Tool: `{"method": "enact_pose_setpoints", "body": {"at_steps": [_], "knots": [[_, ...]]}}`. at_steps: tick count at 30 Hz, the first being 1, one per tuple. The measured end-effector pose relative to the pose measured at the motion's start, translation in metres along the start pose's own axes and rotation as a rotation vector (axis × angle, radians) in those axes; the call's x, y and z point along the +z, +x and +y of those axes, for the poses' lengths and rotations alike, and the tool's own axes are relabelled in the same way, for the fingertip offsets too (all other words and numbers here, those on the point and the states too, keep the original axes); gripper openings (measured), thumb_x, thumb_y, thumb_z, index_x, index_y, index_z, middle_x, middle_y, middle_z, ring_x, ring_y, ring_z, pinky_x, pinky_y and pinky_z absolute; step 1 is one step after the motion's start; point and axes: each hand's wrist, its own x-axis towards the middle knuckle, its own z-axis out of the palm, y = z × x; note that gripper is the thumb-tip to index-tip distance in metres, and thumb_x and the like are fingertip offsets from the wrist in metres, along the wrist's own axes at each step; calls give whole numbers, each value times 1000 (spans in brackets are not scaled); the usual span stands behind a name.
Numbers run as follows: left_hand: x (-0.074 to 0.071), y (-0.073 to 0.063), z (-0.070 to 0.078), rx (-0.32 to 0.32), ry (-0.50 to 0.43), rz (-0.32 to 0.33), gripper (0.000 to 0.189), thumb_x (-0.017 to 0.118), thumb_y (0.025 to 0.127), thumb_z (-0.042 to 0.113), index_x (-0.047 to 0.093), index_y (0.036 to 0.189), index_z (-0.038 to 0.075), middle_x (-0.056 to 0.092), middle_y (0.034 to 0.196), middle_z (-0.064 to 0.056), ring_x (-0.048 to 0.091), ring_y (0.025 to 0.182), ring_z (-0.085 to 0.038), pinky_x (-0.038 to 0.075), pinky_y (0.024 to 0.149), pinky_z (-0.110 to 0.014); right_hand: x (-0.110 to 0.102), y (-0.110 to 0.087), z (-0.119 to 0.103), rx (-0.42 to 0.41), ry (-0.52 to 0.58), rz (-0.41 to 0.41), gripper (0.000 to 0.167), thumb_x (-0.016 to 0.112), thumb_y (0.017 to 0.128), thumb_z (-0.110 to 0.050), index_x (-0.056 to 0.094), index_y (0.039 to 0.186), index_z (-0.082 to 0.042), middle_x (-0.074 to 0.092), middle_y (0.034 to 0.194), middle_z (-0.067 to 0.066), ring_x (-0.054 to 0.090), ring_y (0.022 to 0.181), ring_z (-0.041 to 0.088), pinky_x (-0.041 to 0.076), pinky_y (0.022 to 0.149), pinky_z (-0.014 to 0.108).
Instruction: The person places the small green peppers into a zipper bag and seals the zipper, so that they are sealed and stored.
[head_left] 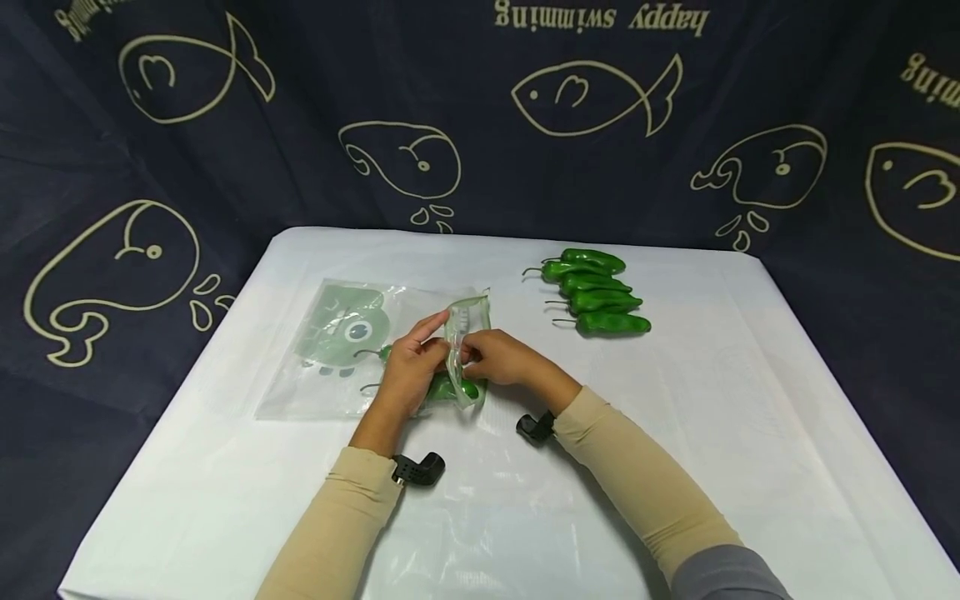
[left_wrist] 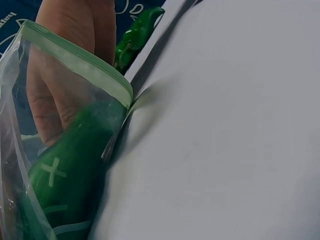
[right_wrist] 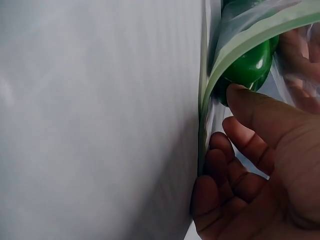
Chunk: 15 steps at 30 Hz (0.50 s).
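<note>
A clear zip bag (head_left: 300, 402) with a green cartoon print and a pale green rim lies on the table, its mouth toward the right. Green peppers (head_left: 441, 387) are inside; two stems show through the plastic. My left hand (head_left: 408, 367) lies over the bag and holds the upper layer near the raised mouth; some fingertips are hidden. My right hand (head_left: 498, 357) reaches into the mouth. In the right wrist view its thumb touches the end of a pepper (right_wrist: 250, 65), while the other fingers bend loosely below, by the rim (right_wrist: 235, 50).
Several more green peppers (head_left: 603, 300) lie in a column at the back right of the white table (head_left: 712, 400), stems to the left. Behind the table hangs dark blue cloth (head_left: 465, 75) with fish and whale drawings. Each wrist wears a black camera (head_left: 422, 470).
</note>
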Motion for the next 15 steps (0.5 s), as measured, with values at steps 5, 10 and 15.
{"method": "enact_pose_setpoints", "body": {"at_steps": [5,10,15], "knots": [[-1,1,-1,-2,15,-2,53,48,91,-14,52,142,-1,48,139,-10,70,89,-32,59,78,-29,2,2,3,6,-10,12,13,75,88,-15,64,90,-10,58,80,-2,49,73,13,41,66,27],[-1,1,0,-12,40,11,53,49,91,-14,53,142,1,48,140,-8,68,96,-26,59,77,-27,-1,-2,3,2,17,24,11,74,88,-11,66,95,-8,62,87,-1,54,81,14,46,74,29],[0,2,0,-20,69,24,52,51,91,-12,54,141,2,49,141,-7,62,97,-16,57,72,-21,-10,-15,8,-59,88,71,15,72,90,-10,67,103,-4,67,99,4,62,93,16,51,84,32]]}}
